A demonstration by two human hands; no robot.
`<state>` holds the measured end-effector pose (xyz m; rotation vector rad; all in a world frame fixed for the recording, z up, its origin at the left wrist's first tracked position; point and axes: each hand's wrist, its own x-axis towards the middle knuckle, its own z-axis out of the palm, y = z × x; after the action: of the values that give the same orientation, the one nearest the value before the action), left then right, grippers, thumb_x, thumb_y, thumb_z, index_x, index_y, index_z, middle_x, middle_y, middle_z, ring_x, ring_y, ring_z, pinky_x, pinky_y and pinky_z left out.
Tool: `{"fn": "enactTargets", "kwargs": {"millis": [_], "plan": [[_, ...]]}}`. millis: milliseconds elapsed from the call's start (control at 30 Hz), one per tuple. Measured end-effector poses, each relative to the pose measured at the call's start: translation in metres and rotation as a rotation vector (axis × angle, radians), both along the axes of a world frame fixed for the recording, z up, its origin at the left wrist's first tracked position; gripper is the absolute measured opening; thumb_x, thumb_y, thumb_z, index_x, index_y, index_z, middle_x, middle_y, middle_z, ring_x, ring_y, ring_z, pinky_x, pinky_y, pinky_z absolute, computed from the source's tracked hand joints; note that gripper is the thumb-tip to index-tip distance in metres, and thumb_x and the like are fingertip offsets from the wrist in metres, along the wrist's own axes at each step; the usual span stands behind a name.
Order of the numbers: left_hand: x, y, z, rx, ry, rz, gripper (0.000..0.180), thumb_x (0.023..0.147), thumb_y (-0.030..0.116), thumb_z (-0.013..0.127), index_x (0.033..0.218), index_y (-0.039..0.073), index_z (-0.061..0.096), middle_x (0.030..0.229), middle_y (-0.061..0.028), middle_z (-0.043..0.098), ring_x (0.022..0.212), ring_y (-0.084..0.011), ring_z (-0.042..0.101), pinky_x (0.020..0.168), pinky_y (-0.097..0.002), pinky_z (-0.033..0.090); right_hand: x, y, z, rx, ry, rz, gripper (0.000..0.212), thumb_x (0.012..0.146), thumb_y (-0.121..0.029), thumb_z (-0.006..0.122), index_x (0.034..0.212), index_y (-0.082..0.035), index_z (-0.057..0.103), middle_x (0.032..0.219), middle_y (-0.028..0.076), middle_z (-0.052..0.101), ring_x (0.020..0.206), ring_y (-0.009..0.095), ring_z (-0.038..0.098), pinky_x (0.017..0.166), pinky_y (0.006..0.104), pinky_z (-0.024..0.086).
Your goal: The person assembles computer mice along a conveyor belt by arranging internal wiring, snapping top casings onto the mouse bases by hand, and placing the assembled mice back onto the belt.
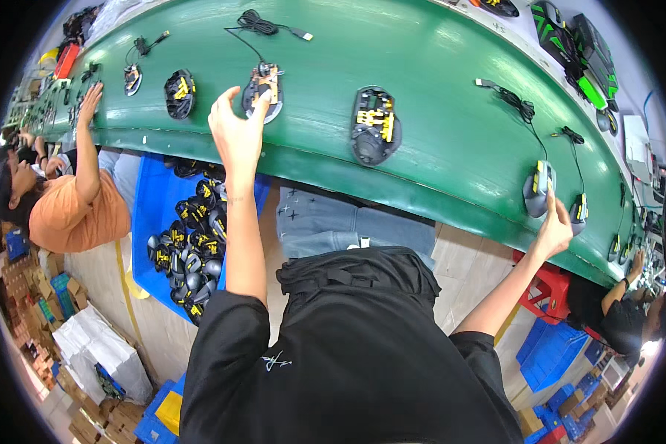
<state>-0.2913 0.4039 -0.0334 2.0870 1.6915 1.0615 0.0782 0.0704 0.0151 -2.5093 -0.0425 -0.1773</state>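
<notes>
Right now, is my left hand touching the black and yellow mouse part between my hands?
Apart. The head view shows bare green tabletop between your left hand and the black and yellow mouse part.

1. On the left of my view I see a co-worker in an orange top [85, 211].
2. Below, I make out stacked cardboard boxes [24, 285] and, just beside them, a large white sack [100, 351].
3. Yellow floor tape [120, 265] runs along the pale plank-patterned floor [155, 337].
4. Towards the right I have a red plastic stool [547, 290], with a blue plastic crate [553, 354] near it.
5. Farther right I spot a co-worker in black [625, 325].
6. At upper right I see a black-and-green box [551, 33].
</notes>
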Motion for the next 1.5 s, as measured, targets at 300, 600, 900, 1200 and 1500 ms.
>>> {"fn": "enactTargets", "kwargs": {"millis": [300,600,900,1200,1500], "plan": [[0.007,0.049,0.020,-0.453,0.163,-0.098,0.070,0.065,0.043,0.084,0.112,-0.005,0.063,0.096,-0.0169,0.068,0.088,-0.0271,0.066,0.079,-0.0353,0.052,-0.195,0.177,-0.004,0.086,0.144,0.815,0.081,0.074,-0.044,0.078,0.135,-0.001,0.045,0.121,0.022,0.055,0.105,0.036,0.058,0.093,0.0450,0.047],[0.023,-0.042,0.036,-1.054,-1.252,-0.664,0.043,0.085,-0.003,0.061,0.125,-0.006,0.047,0.122,-0.0254,0.058,0.109,-0.0384,0.062,0.083,-0.0474,0.059,-0.103,0.143,-0.023,0.166,0.119,0.753,0.066,0.072,-0.014,0.074,0.134,-0.003,0.053,0.109,0.020,0.064,0.101,0.033,0.063,0.091,0.0394,0.049],[0.039,-0.107,0.033,-1.127,-1.540,-0.537,0.045,0.099,0.029,0.048,0.129,-0.004,0.048,0.115,-0.0225,0.062,0.096,-0.0280,0.067,0.076,-0.0383,0.060,-0.201,0.158,0.035,0.496,0.580,0.810,0.030,0.087,-0.021,0.072,0.105,0.002,0.068,0.080,0.009,0.071,0.068,0.011,0.064,0.064,0.0280,0.053],[0.028,-0.120,0.047,-1.159,-1.124,-0.510,0.055,0.104,0.041,0.034,0.116,-0.009,0.056,0.098,-0.0215,0.068,0.078,-0.0277,0.072,0.063,-0.0345,0.062,-0.147,0.211,0.049,0.235,0.970,1.416,0.026,0.076,-0.009,0.077,0.099,0.002,0.072,0.084,0.007,0.071,0.078,0.009,0.065,0.075,0.0216,0.051],[0.025,-0.117,0.054,-1.153,-1.144,-0.540,0.055,0.104,0.040,0.035,0.115,-0.010,0.057,0.098,-0.0209,0.068,0.078,-0.0275,0.072,0.063,-0.0346,0.062,-0.162,0.191,0.054,0.452,0.985,1.245,0.015,0.078,-0.003,0.076,0.092,0.002,0.072,0.085,0.008,0.072,0.078,0.010,0.066,0.075,0.0237,0.052]]}}
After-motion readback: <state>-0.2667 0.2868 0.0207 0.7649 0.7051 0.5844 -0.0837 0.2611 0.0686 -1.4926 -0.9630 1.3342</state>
